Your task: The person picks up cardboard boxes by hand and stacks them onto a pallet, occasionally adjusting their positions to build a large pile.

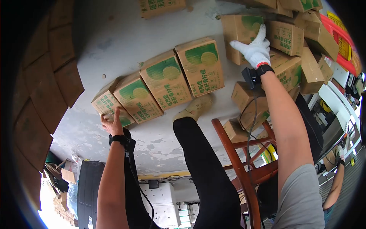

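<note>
Four brown cartons with green lime prints stand side by side on the floor. My bare left hand (111, 123) touches the near end of the leftmost carton (105, 100), its fingers apart over the cardboard. To its right are a second carton (138, 97), a third carton (166, 80) and a fourth carton (200, 65). My right hand (254, 49), in a white glove, is spread against a carton (242, 30) at the upper right, thumb and fingers apart. Other cartons (285, 37) lie around it.
Stacked cartons (38, 84) line the left side. A wooden chair (238, 164) stands near my right leg. A red basket (343, 45) is at the far right. Another person's arm (334, 185) shows at lower right. A black case (89, 191) sits lower left.
</note>
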Tool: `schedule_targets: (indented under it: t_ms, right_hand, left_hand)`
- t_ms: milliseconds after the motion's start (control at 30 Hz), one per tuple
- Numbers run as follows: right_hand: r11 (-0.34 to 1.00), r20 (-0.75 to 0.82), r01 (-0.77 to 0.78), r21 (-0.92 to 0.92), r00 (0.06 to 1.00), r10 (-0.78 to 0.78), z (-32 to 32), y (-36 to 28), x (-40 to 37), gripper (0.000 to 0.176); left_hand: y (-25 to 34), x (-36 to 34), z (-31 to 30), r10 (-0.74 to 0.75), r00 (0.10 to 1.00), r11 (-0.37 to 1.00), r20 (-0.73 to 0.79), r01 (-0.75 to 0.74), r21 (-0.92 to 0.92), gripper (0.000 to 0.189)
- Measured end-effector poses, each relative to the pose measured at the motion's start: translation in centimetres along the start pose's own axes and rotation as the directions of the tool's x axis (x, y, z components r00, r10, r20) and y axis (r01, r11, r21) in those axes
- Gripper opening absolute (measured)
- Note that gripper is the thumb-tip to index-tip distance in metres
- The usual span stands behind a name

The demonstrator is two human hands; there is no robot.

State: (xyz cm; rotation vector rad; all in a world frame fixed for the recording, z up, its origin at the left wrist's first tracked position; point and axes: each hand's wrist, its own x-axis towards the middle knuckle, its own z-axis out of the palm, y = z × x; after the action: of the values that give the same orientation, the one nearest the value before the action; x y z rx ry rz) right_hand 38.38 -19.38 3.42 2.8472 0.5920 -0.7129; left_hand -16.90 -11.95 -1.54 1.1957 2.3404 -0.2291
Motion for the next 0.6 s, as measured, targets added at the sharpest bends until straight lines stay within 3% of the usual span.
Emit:
schedule_targets:
  t_ms: [133,167,300,367,400,467,533,567,600]
  right_hand:
    - [0.974,0.077,0.214,-0.078,0.975,-0.209,1.6,0.0,-4.6,0.132]
    - [0.991,0.091,0.127,-0.049,0.988,-0.122,2.3,-0.2,-5.7,0.133]
    - [0.99,0.144,0.143,0.006,0.979,-0.142,2.6,1.1,-6.2,0.133]
    - [0.958,0.151,0.27,0.093,0.948,-0.281,1.9,2.3,-6.1,0.131]
    - [0.938,0.162,0.315,0.144,0.928,-0.337,2.0,3.4,-5.7,0.129]
    - [0.874,0.171,0.29,0.39,0.91,-0.378,2.6,5.7,-4.5,0.122]
    - [0.823,0.179,0.128,0.553,0.947,-0.268,3.1,6.4,-3.2,0.106]
    - [0.639,0.226,0.064,0.767,0.905,-0.362,6.4,10.2,1.4,0.103]
    - [0.408,0.23,-0.026,0.913,0.857,-0.461,8.9,13.0,4.6,0.101]
  left_hand:
    - [-0.7,1.0,-0.3,0.078,0.997,0.995,-0.004,-0.078,0.058,0.114]
    - [-0.5,1.2,-0.8,0.078,0.997,0.995,-0.01,-0.078,0.064,0.114]
    - [1.3,1.8,-2.2,0.076,0.989,0.985,0.129,-0.094,0.146,0.119]
    - [0.2,3.3,-2.2,0.176,0.968,0.977,0.182,-0.194,0.092,0.119]
    - [-0.8,4.3,-1.7,0.234,0.94,0.97,0.247,-0.207,-0.131,0.116]
    - [-1.2,5.2,-1.3,0.234,0.938,0.968,0.257,-0.2,-0.148,0.111]
    - [0.5,3.1,-2.6,0.197,0.948,0.978,0.25,-0.173,-0.113,0.108]
    - [-0.3,3.4,-2.3,0.258,0.944,0.966,0.206,-0.256,-0.04,0.107]
    - [-0.5,3.7,-2.3,0.23,0.942,0.973,0.245,-0.217,-0.076,0.107]
